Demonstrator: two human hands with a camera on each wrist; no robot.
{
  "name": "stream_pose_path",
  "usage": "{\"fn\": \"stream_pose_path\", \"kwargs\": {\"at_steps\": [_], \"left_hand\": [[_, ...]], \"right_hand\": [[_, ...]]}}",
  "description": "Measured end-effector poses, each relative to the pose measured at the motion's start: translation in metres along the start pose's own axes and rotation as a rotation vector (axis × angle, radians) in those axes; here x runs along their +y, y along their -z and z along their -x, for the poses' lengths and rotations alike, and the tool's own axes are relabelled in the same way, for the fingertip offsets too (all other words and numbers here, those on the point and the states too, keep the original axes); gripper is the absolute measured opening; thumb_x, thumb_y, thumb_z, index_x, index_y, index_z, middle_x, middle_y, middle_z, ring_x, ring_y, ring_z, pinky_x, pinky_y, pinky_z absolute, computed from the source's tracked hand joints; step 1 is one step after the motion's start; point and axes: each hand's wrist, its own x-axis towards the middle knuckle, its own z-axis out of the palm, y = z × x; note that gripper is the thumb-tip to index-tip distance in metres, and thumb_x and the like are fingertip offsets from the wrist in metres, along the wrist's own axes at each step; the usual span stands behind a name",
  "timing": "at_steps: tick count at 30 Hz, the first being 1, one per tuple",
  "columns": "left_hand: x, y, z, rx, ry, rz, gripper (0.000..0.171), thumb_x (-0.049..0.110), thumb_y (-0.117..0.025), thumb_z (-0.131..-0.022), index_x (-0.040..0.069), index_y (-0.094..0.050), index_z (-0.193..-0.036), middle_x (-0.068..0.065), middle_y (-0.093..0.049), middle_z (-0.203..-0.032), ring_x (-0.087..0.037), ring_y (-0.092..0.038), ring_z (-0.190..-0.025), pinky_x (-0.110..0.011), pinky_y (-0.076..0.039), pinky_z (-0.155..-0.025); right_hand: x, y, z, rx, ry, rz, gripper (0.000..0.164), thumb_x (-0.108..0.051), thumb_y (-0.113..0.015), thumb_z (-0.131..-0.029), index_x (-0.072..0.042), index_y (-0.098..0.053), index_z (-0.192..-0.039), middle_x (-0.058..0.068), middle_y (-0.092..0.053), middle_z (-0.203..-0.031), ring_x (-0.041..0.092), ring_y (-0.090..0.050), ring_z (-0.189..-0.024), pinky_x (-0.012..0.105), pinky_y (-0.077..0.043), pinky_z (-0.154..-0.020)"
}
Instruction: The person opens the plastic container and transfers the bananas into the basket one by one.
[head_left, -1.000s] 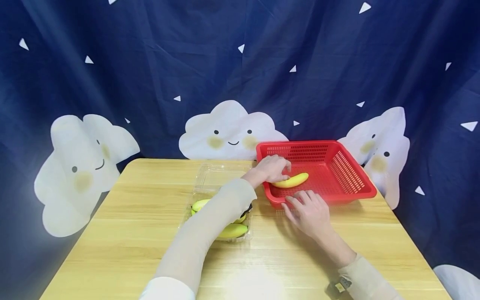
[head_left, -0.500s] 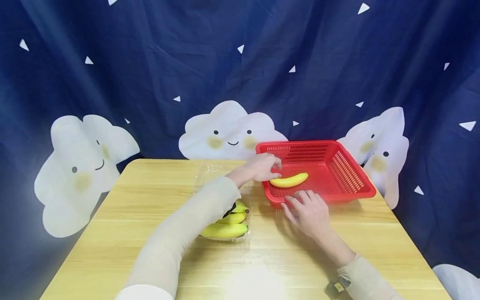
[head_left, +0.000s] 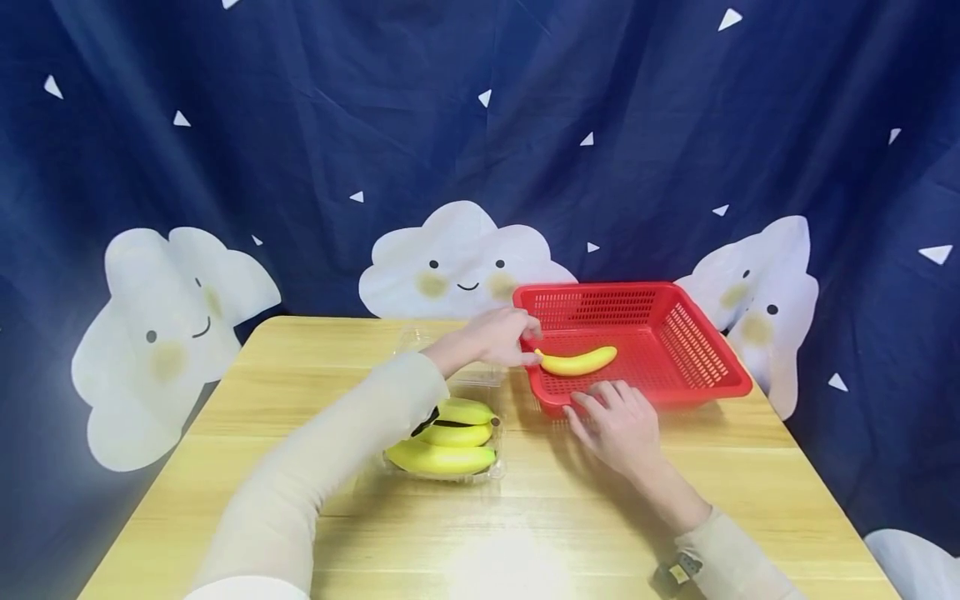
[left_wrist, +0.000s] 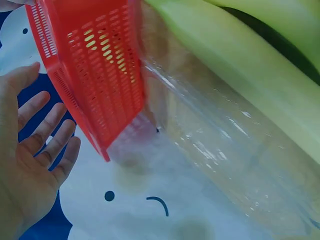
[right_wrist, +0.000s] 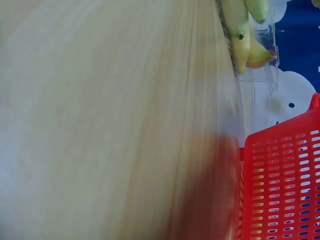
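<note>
A single yellow banana (head_left: 579, 362) lies in the red plastic basket (head_left: 701, 388), close to its left wall. My left hand (head_left: 501, 337) hovers at the basket's left rim beside the banana's end. In the left wrist view that hand's fingers (left_wrist: 44, 142) are loosely spread and hold nothing. At the near rim my right hand (head_left: 618, 423) holds the basket's edge, thumb outside; its fingertips are partly hidden. More bananas (head_left: 450, 458) lie in a clear plastic clamshell box (head_left: 498, 468) left of the basket, partly covered by my left sleeve.
The clamshell's clear lid (head_left: 480, 375) lies folded back behind the bananas. All of it stands on a wooden table (head_left: 600, 542), whose far edge meets a dark blue curtain (head_left: 420, 108) printed with clouds. The basket stands at the table's far right.
My left hand has drawn back leftward, away from the banana, which stays in the basket. More of the boxed bananas now shows. The right hand has not moved.
</note>
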Motion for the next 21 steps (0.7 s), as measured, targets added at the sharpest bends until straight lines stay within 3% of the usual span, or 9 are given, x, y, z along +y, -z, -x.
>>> {"fn": "stream_pose_path", "kwargs": {"at_steps": [7, 11, 14, 15, 18, 21], "left_hand": [[-0.012, -0.003, 0.02, -0.003, -0.006, -0.028, 0.058, 0.056, -0.075, -0.091, 0.015, -0.068, -0.131, -0.005, -0.067, -0.135, -0.024, -0.058, -0.132, -0.044, -0.051, -0.111], [-0.017, -0.002, 0.031, -0.032, -0.006, -0.047, 0.074, 0.063, -0.075, -0.088, 0.017, -0.061, -0.144, -0.012, -0.051, -0.159, -0.033, -0.042, -0.154, -0.051, -0.032, -0.13], [-0.021, 0.0, 0.041, -0.059, 0.005, -0.052, 0.085, 0.068, -0.071, -0.088, 0.015, -0.054, -0.152, -0.016, -0.038, -0.17, -0.038, -0.032, -0.16, -0.054, -0.023, -0.133], [-0.021, -0.001, 0.044, -0.063, 0.011, -0.058, 0.087, 0.07, -0.07, -0.087, 0.015, -0.054, -0.153, -0.016, -0.036, -0.171, -0.039, -0.032, -0.16, -0.055, -0.025, -0.132], [-0.022, 0.0, 0.054, -0.071, 0.016, -0.074, 0.087, 0.074, -0.069, -0.086, 0.018, -0.055, -0.152, -0.012, -0.047, -0.163, -0.035, -0.045, -0.15, -0.054, -0.041, -0.122], [-0.022, -0.001, 0.064, -0.075, 0.008, -0.079, 0.082, 0.075, -0.068, -0.086, 0.023, -0.057, -0.149, -0.005, -0.055, -0.151, -0.026, -0.052, -0.137, -0.048, -0.049, -0.113]], "right_hand": [[0.0, 0.0, -0.002, 0.002, -0.002, -0.003, 0.041, -0.045, -0.058, -0.102, -0.012, -0.081, -0.094, 0.006, -0.068, -0.083, 0.026, -0.061, -0.074, 0.038, -0.049, -0.058], [0.0, -0.001, -0.002, 0.016, -0.005, -0.012, 0.038, -0.043, -0.06, -0.1, -0.012, -0.081, -0.094, 0.006, -0.068, -0.083, 0.027, -0.061, -0.074, 0.039, -0.048, -0.057], [0.0, -0.001, -0.002, 0.016, -0.008, -0.012, 0.038, -0.043, -0.059, -0.101, -0.012, -0.081, -0.094, 0.005, -0.068, -0.083, 0.027, -0.061, -0.074, 0.039, -0.048, -0.058], [0.0, -0.001, -0.002, 0.015, -0.007, -0.012, 0.039, -0.043, -0.059, -0.101, -0.013, -0.081, -0.094, 0.005, -0.068, -0.083, 0.027, -0.061, -0.074, 0.039, -0.048, -0.058], [0.0, 0.0, -0.001, 0.017, -0.005, -0.011, 0.039, -0.043, -0.058, -0.101, -0.013, -0.081, -0.094, 0.005, -0.068, -0.083, 0.027, -0.062, -0.074, 0.039, -0.049, -0.057], [0.0, 0.0, -0.001, 0.024, -0.001, -0.011, 0.038, -0.043, -0.059, -0.1, -0.013, -0.081, -0.094, 0.006, -0.068, -0.083, 0.027, -0.062, -0.074, 0.039, -0.049, -0.057]]}}
